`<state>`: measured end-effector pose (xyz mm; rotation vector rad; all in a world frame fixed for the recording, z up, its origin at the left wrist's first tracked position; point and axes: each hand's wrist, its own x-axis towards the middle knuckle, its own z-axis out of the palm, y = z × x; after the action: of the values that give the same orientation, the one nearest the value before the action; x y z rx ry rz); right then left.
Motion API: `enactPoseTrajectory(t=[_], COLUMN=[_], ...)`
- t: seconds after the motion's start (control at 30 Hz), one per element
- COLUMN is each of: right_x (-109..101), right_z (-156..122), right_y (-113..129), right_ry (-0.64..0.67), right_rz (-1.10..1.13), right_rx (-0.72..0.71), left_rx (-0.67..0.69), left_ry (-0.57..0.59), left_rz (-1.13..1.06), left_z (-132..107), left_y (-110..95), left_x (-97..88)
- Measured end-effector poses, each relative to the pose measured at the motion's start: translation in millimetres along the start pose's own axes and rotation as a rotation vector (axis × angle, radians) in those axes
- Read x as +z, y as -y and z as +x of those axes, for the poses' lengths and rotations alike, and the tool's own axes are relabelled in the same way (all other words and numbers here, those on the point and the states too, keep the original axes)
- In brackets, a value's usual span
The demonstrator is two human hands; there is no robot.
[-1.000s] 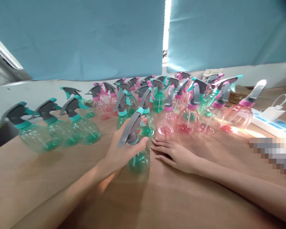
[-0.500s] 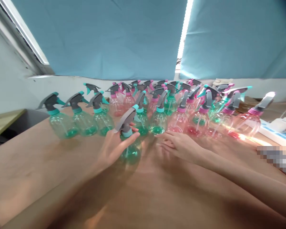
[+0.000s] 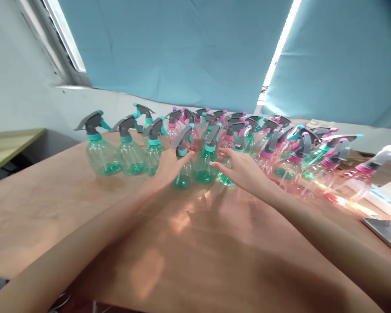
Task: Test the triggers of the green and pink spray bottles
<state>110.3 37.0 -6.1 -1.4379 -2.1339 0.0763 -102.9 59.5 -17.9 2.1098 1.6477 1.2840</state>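
In the front row, my left hand (image 3: 171, 165) is closed around the neck of a green spray bottle (image 3: 183, 177) with a grey trigger head, which stands upright in line with its neighbours. Just right of it is another green spray bottle (image 3: 206, 167) with a turquoise collar. My right hand (image 3: 246, 167) has thumb and forefinger apart, pointing toward that bottle. Partly behind the right hand stands a clear green bottle (image 3: 226, 179); whether the fingers touch it I cannot tell.
More green bottles (image 3: 102, 156) stand to the left, pink bottles (image 3: 352, 180) to the right, with several rows behind. A white power strip (image 3: 382, 202) and a flat grey object (image 3: 386, 234) lie on the wooden table (image 3: 182, 252) at right. A blue blind (image 3: 169, 52) hangs behind.
My left hand has moved the green bottle forward into the front row. My right hand has risen from near the tabletop to the bottles' collars. The camera view has shifted.
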Motion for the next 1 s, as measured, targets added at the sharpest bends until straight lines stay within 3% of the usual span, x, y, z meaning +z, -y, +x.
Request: enactPoseTrajectory(t=[0.47,0.8,1.0], right_x=[20,29,31], right_z=[37,41,41], right_y=[3,5,5], right_ry=[0.104,0.107,0.107], right_rz=[0.002,0.024,0.014], right_rx=[0.092,0.134,0.13], left_rx=[0.032,0.015,-0.014], left_ry=[-0.001,0.055,0.035], left_rz=[-0.044,0.01,0.017], left_z=[24,38,34], left_y=[14,20,20], left_x=[9.1,6.4,8.8])
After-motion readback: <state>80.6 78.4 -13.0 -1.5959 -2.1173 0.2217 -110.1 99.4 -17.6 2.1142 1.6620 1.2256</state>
